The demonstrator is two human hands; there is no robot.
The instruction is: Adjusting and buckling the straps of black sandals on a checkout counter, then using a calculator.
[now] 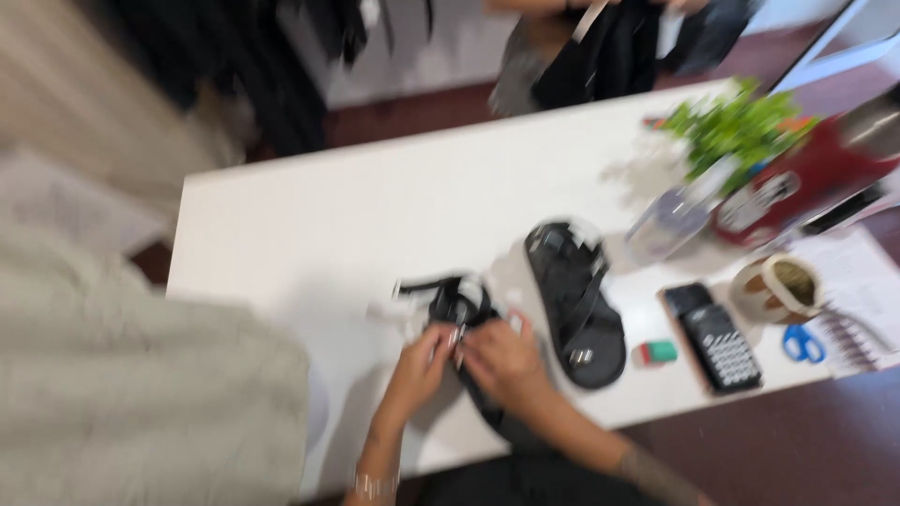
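Note:
The frame is motion-blurred. My left hand (422,361) and my right hand (504,359) meet near the front edge of a white table (328,215), both gripping the straps of a black sandal (457,302) with white tags on it. Its sole runs under my right hand. A second black strappy sandal (577,305) lies flat just right of my hands, untouched.
Right of the sandals lie a green eraser (660,351), a black calculator (718,344), a tape roll (778,286), blue scissors (802,343) and a spiral notebook (858,281). A green plant (741,122), a clear container (667,222) and a red object (816,173) stand behind. Another person (600,47) stands beyond the table. Grey cloth (131,394) fills the left.

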